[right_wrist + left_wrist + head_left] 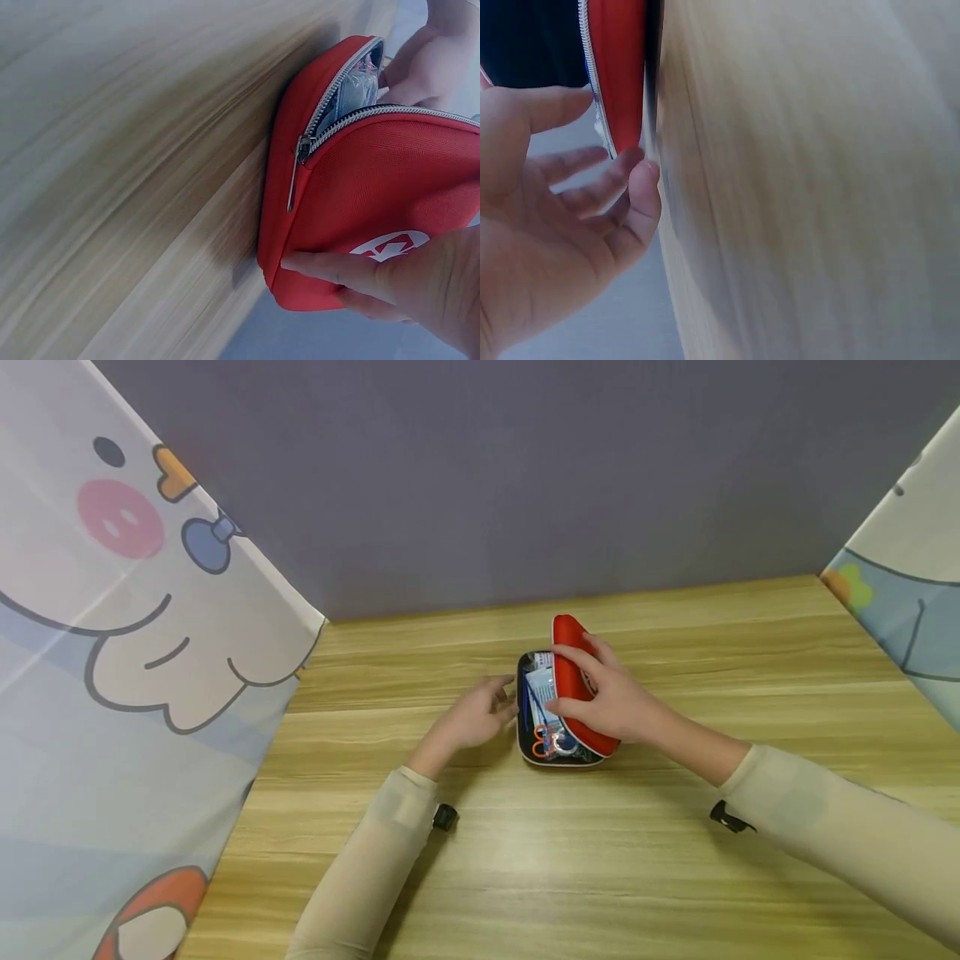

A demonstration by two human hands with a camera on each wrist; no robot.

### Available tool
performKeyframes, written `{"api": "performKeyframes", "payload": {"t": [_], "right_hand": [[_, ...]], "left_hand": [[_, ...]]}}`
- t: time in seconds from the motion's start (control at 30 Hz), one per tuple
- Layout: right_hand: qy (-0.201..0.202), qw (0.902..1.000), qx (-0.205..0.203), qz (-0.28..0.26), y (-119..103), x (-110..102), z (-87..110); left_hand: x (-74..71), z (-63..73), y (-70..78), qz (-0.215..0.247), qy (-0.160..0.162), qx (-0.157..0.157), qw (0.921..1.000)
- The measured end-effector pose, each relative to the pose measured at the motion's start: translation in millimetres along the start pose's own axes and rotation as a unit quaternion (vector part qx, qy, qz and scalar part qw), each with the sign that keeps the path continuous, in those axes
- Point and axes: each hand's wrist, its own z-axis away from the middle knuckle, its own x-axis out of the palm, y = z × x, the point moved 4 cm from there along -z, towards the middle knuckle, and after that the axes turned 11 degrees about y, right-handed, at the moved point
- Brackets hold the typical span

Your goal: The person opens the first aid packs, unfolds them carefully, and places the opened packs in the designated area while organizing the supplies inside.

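A red first-aid case (567, 633) lies unzipped on the table, its lid tilted up to the right. My right hand (617, 697) grips the lid, with fingers across its outer face near the white cross emblem (390, 244). At the case's left edge is my left hand (476, 717), fingers loosely bent. In the left wrist view its thumb (559, 106) overlaps the zip edge and its fingertips are close to the red side wall (619, 67). Inside the case show orange-handled scissors (537, 745), a pale printed packet (537, 683) and a clear-wrapped item (358, 88).
The wood-grain table (480, 885) extends around the case. A grey panel (525, 485) stands behind it, with cartoon-printed cloths (187, 668) on both sides. Small black devices (445, 817) sit at both wrists. The zip pull (292, 184) hangs at the lid's corner.
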Motion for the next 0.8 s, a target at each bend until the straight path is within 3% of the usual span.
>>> {"api": "performKeyframes", "payload": {"t": [0.17,0.33,0.53,0.8], "right_hand": [[0.009,0.9998,-0.008,-0.016,2,-4,1.2],[-0.018,0.9990,-0.003,-0.041,7,-13,3.9],[-0.055,0.9953,0.004,-0.080,18,-36,11.2],[-0.049,0.9871,0.017,-0.152,33,-69,22.5]], "left_hand": [[2.9,2.8,3.4,0.015,-0.035,0.004,0.9992],[5.0,2.6,4.0,0.008,-0.049,0.003,0.9987],[8.8,0.5,0.2,-0.012,-0.069,-0.002,0.9976],[7.6,-0.6,-3.7,-0.003,-0.071,-0.015,0.9974]]}}
